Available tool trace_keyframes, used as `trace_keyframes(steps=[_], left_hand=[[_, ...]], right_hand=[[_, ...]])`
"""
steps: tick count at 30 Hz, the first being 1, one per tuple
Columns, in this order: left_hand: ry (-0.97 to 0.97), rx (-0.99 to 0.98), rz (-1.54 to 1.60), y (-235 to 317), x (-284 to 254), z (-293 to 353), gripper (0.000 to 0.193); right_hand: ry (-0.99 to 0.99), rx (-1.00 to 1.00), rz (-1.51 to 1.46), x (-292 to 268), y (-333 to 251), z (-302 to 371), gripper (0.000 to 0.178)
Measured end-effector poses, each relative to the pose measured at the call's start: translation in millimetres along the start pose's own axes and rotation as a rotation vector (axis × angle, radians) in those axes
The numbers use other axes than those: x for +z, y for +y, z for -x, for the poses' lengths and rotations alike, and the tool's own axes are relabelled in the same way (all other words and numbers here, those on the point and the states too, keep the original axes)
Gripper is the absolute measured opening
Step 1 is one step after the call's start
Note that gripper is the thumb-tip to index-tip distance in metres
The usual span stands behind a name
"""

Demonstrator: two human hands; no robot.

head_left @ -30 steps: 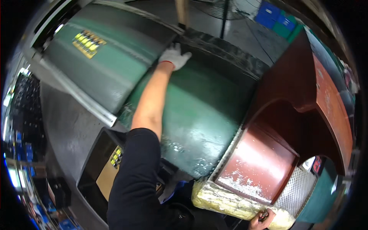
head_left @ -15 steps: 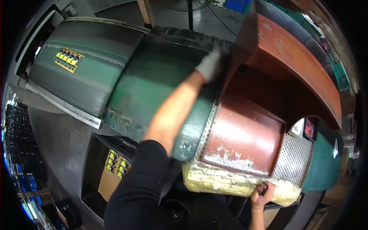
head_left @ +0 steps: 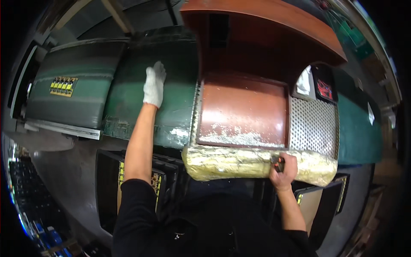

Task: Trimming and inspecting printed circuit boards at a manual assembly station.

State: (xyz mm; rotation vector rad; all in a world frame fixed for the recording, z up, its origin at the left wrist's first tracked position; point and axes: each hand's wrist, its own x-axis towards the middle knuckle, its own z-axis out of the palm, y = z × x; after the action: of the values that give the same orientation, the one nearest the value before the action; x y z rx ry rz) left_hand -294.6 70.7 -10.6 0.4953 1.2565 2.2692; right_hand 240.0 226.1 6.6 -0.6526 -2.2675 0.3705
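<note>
My left hand (head_left: 155, 85), in a pale knitted glove, is over the dark green belt (head_left: 128, 98) left of the reddish-brown tray. Its fingers point away from me, held apart with nothing seen between them. My bare right hand (head_left: 284, 172) rests on the yellow, tape-wrapped padded edge (head_left: 231, 165) in front of the tray (head_left: 244, 107). It is closed round a small dark hand tool with orange-red parts (head_left: 277, 162), mostly hidden by the fingers. Whitish bits lie scattered along the tray's near side.
A circuit board panel with yellow parts (head_left: 63, 86) lies on the belt at far left. A reddish-brown hood (head_left: 274, 17) arches over the tray. Right of it are a perforated metal plate (head_left: 314, 126) and a black-and-red box (head_left: 324, 83). Black bins (head_left: 109, 188) with boards stand below.
My left hand has drawn back from beside the hood and now hangs over the middle of the green belt. My right hand stays on the padded edge with the tool. The view has shifted.
</note>
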Motion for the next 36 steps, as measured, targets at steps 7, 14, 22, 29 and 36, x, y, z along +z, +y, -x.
trace_keyframes(steps=[7,14,22,29,36], left_hand=[[-0.189,-0.355,1.229,-45,48,106,0.082],[-0.013,-0.151,0.393,-10,85,193,0.091],[-0.152,-0.055,0.591,42,59,206,0.053],[0.059,-0.034,0.338,49,36,315,0.063],[-0.235,-0.690,-0.355,35,34,387,0.047]], right_hand=[[0.070,-0.002,-0.044,-10,5,2,0.036],[0.084,0.012,-0.031,-12,1,15,0.039],[0.094,0.045,-0.125,-10,-2,3,0.025],[-0.589,0.294,-0.744,-36,-50,68,0.012],[-0.895,0.174,-0.175,85,-25,150,0.025]])
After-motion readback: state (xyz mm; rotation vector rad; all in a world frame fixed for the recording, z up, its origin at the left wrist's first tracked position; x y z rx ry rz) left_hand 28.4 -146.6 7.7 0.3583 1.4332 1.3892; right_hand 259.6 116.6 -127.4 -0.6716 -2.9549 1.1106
